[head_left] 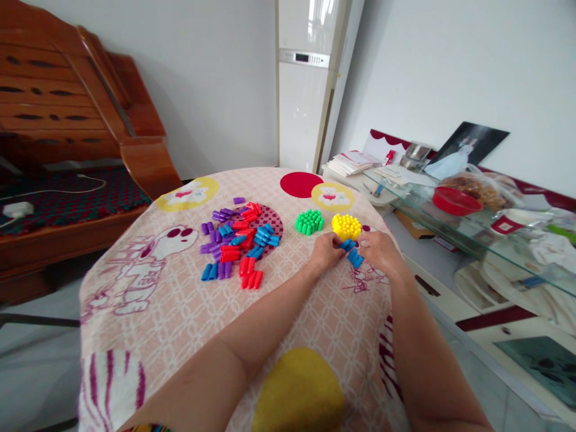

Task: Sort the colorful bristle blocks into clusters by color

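Observation:
My left hand point(327, 251) and my right hand point(380, 252) are at the right side of the table, one on each side of a small group of blue bullet-shaped plastic blocks point(354, 258). Curled fingers of both hands close on these blue blocks, and some fingertips are hidden. Just beyond them stands a tight cluster of yellow blocks point(346, 226), upright. A similar upright cluster of green blocks point(309, 222) is to its left. Further left, red blocks point(251, 280), purple blocks point(207, 247) and more blue blocks point(266, 235) lie loose in a mixed pile.
A patterned cloth point(288, 312) covers the round-ended table. On the right, a glass shelf point(486, 231) holds a red bowl point(456, 201), bags and papers. A wooden bench point(90, 138) stands at the left, a tall white cabinet unit point(301, 90) behind.

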The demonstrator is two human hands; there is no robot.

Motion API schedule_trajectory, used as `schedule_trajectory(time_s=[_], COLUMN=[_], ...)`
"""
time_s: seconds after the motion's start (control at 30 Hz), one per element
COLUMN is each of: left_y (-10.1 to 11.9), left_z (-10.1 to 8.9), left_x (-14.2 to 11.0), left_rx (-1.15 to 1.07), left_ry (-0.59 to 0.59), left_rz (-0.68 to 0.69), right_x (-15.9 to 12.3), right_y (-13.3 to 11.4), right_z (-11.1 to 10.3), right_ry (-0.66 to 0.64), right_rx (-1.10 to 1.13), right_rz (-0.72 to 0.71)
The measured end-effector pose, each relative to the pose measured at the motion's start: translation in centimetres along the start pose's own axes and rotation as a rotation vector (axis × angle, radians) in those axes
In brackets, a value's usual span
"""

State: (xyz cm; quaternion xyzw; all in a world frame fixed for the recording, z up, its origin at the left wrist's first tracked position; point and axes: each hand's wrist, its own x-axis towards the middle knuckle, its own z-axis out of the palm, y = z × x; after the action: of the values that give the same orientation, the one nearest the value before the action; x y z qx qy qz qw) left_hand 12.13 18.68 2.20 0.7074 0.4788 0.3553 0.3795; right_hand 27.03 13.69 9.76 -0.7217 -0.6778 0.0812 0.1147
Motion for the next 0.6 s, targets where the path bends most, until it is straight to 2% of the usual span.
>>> schedule_trajectory(time_s=[0.17, 0.27, 0.43, 0.53, 0.6], left_y=[0.28, 0.35, 0.12, 0.0, 0.08], left_z=[0.12, -0.1, -0.21, -0.1, -0.14], left_x=[-0.07, -0.12, -0.13, -0.13, -0.13], left_rx=[0.033, 0.067, 0.049, 0.014, 0.03], left_ry=[-0.056, -0.067, -0.064, -0.1, -0.123], left_rz=[0.026, 0.053, 0.078, 0.076, 0.081], right_x=[-0.2, -0.29, -0.39, -0.34, -0.27], right_y=[-0.6, -0.52, -0.09, 0.19, 0.25], right_z=[-0.39, -0.34, -0.1, 0.2, 0.36], right_ry=[-0.055, -0.113, -0.14, -0.183, -0.187], right_rx=[-0.065, -0.042, -0.001, 0.04, 0.028], right_rz=[-0.001, -0.018, -0.083, -0.144, -0.134])
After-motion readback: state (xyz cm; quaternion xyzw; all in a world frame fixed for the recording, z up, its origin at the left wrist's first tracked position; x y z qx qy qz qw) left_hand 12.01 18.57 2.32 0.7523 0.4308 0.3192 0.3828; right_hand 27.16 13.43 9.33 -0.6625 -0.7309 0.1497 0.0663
